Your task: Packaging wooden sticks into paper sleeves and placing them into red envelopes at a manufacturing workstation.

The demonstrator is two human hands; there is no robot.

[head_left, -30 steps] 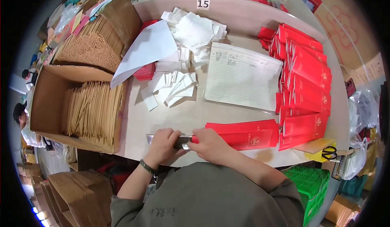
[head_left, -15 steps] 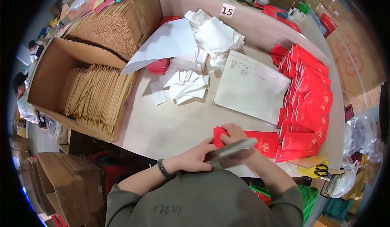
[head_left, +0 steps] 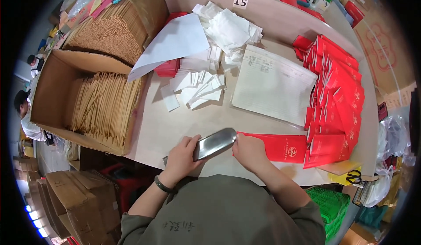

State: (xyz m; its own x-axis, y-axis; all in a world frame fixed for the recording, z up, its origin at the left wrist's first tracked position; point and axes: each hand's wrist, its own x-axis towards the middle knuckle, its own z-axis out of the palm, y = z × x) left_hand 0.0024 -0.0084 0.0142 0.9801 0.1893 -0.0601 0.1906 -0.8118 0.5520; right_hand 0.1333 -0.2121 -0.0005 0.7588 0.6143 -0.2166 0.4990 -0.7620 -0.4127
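Observation:
My left hand (head_left: 182, 157) is wrapped round a shiny, trough-shaped metal scoop (head_left: 215, 143) with a rounded tip. The tip points right and lies close to the fingers of my right hand (head_left: 251, 150). That hand is closed at the left end of a flat red paper sleeve (head_left: 289, 148); its palm hides part of the sleeve. The sleeve lies along the table's near edge, and its right end meets a long overlapping stack of red paper sleeves (head_left: 335, 100).
An open notebook (head_left: 272, 85) lies beyond my hands. White paper slips (head_left: 199, 89) are piled left of it. Thin wooden sticks (head_left: 105, 107) fill part of a cardboard box (head_left: 48, 91) at left. Black-handled scissors (head_left: 353, 176) rest at the right edge.
The scoop has swung from above my right forearm to the left, its hollow now showing. My left hand moved left and up. The red flap at the sleeve's left end no longer stands up.

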